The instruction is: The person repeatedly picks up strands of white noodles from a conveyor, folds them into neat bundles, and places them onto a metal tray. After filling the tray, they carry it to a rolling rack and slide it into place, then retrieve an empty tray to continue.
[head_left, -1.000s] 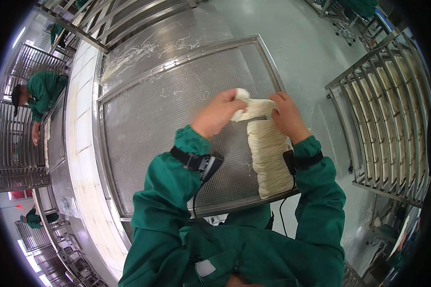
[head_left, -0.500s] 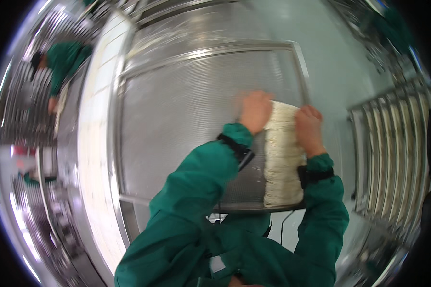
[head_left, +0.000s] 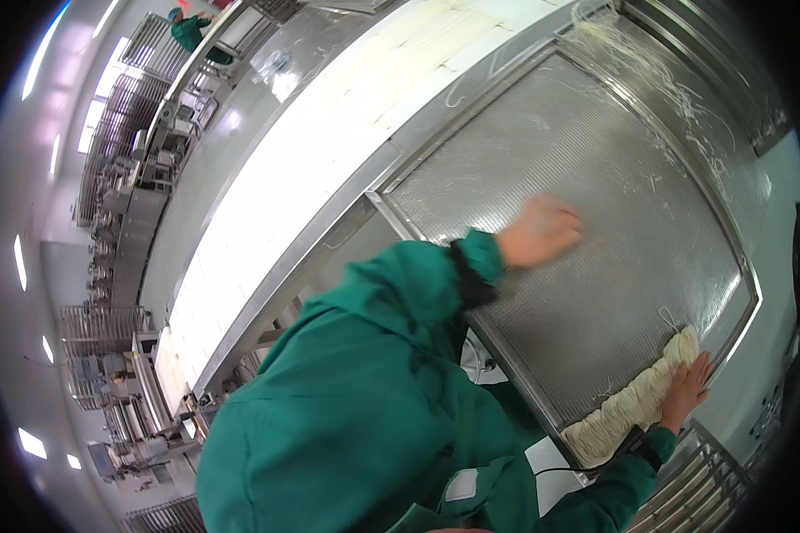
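A long bundle of pale noodles [head_left: 627, 413] lies along the near right edge of a ribbed metal tray [head_left: 524, 324]. My right hand [head_left: 687, 388] rests on the outer side of that bundle, fingers stretched out and lying along it. Over the tray, away from the noodles, my left hand [head_left: 542, 231] is slightly blurred; its fingers look curled in, and I see nothing between them. A few loose strands curl at the bundle's far end.
A white conveyor belt [head_left: 329, 133] runs past the tray's left side. Stray noodle strands [head_left: 658, 75] hang over the metal surface beyond the tray. Racks with rods [head_left: 698, 489] stand at lower right. Another person [head_left: 189, 31] in green works far off at upper left.
My left hand has left the noodles and moved left over the tray. The right hand has flattened against the bundle, which now looks narrower and more rounded. The whole view has turned left.
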The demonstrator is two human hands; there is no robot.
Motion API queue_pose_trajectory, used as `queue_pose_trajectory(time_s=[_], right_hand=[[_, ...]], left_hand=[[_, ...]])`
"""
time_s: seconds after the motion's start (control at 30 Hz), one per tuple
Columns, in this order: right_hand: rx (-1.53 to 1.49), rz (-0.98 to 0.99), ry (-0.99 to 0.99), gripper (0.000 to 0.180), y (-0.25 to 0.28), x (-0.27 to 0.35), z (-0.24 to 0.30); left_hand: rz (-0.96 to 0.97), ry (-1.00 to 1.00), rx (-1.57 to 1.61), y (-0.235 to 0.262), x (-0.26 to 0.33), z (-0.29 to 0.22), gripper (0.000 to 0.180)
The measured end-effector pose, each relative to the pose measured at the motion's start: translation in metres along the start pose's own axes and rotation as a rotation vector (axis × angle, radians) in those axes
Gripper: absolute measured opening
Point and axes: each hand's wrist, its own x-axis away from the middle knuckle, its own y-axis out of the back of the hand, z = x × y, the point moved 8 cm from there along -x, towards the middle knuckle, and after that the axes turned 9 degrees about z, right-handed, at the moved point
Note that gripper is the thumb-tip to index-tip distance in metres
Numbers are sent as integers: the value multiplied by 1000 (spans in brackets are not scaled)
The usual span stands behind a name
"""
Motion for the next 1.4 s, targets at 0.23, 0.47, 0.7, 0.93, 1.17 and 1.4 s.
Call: queue_pose_trajectory(time_s=[0.23, 0.47, 0.7, 0.93, 1.17, 1.4], right_hand=[[-820, -173, -342, 68, -23, 43, -81], [-883, -78, -512, 75, -33, 79, -76], [-560, -117, -355, 70, -9, 85, -53], [-1444, -485, -55, 51, 74, 70, 141], [-885, -387, 636, 93, 218, 55, 346], [-648, -473, 343, 69, 193, -22, 229]], left_hand=[[-382, 898, -88, 232, 356, 97, 43], [-299, 1560, -394, 314, 528, 163, 118], [-200, 1253, -784, 277, 442, 211, 35], [-168, 965, 105, 242, 276, 192, 16], [52, 576, 672, 147, -11, -12, 19], [231, 337, 1466, 9, -182, -115, 8]])
